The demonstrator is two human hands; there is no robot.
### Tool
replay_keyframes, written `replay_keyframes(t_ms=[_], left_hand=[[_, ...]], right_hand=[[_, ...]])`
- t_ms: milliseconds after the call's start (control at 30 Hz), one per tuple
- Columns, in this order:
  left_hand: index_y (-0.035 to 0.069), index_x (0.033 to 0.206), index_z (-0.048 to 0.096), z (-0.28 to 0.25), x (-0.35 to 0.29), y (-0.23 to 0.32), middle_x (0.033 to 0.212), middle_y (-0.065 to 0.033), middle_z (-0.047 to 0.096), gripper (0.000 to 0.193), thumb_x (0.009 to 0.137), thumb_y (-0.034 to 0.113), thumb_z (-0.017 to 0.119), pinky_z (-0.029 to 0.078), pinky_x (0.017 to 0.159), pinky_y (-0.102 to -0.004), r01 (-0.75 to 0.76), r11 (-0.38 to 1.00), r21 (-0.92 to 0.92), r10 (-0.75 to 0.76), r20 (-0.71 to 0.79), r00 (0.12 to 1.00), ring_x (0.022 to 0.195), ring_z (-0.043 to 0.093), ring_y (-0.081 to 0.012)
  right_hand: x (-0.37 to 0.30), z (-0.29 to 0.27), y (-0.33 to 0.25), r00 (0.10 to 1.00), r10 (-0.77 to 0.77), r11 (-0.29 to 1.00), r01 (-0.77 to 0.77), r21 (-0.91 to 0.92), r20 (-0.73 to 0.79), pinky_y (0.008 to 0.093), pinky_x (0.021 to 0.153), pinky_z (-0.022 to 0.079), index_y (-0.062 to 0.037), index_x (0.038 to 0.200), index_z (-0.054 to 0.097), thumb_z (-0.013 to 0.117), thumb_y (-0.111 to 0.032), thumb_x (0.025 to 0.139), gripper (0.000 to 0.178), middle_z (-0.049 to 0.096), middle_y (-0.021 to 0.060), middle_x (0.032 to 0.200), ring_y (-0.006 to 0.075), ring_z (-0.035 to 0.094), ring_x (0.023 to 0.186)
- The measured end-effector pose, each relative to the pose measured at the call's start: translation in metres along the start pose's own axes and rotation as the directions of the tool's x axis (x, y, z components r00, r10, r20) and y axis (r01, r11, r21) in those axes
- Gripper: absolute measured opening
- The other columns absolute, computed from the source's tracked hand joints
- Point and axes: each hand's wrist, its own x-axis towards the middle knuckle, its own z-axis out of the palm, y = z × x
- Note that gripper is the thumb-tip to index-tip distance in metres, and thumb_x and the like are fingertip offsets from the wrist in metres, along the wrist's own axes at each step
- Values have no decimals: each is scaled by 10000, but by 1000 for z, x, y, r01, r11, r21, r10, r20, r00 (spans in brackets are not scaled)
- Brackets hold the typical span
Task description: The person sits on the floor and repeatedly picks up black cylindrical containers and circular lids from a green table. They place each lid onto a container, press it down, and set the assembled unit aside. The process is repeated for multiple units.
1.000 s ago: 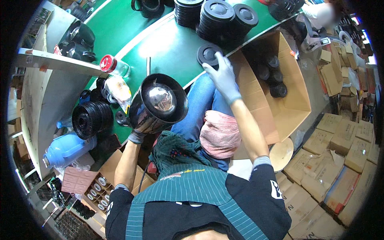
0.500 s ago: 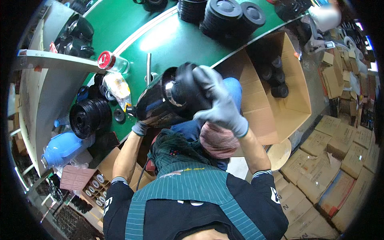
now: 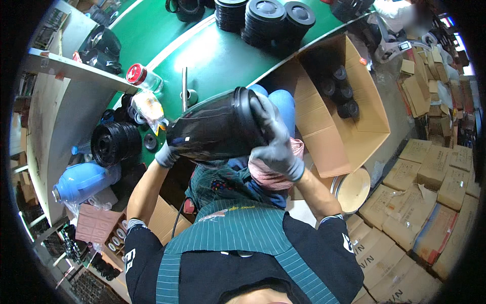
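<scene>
- The glossy black jug body (image 3: 205,134) lies tilted on its side above the person's lap, its wide end toward the right hand.
- The gloved left hand (image 3: 167,154) holds the jug body at its left end; most of the fingers are hidden behind it, so how tightly they curl I cannot tell.
- The gloved right hand (image 3: 276,142) holds the black disc (image 3: 245,114) at the jug's wide end, grip spread broadly, fingers over the rim and thumb lower down.
- The disc sits against the wide end, in line with it; whether it is fully seated I cannot tell.
- Beneath the hands are a striped green apron (image 3: 228,228) and a pink cloth (image 3: 273,172) on the lap.
- On the green table (image 3: 217,61), ahead, stand 3 stacks of black discs (image 3: 266,25).
- Nearer the left are a metal rod (image 3: 185,88), a clear jar with a red lid (image 3: 145,78) and a clear plastic bag (image 3: 149,109).
- Farther left lie a stack of black rings (image 3: 115,144) and a blue plastic vessel (image 3: 86,185).
- Right of the knees, an open cardboard box (image 3: 367,121) contains several black cylindrical parts (image 3: 345,91), near a round stool (image 3: 353,190).
</scene>
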Motion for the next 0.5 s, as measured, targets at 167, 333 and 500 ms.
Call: replay_keyframes(t_ms=[167,333,500], left_hand=[[-13,1243,745,75,-5,108,1102,-110,796,385,940,224,764,584,942,-361,-301,388,871,611,1,792,1014,760,-235],[-12,1224,762,70,-13,106,1103,-125,799,368,923,198,791,587,940,-359,-394,405,825,728,-30,685,1011,769,-232],[-43,1224,750,78,-13,106,1107,-123,799,323,963,148,752,595,940,-371,-424,310,851,728,75,682,1001,769,-239]], right_hand=[[-24,4,0,920,392,890,-387,240,32,385,1142,427,10,1625,453,585,-678,1035,916,591,221,1498,304,563,1349],[5,-19,-29,972,205,973,-215,82,114,382,1212,374,24,1682,325,417,-547,1139,793,517,217,1601,284,523,1431],[-18,-6,-1,900,415,809,-431,399,131,374,1342,182,23,1714,184,353,-305,1200,632,232,197,1779,255,230,1639]])
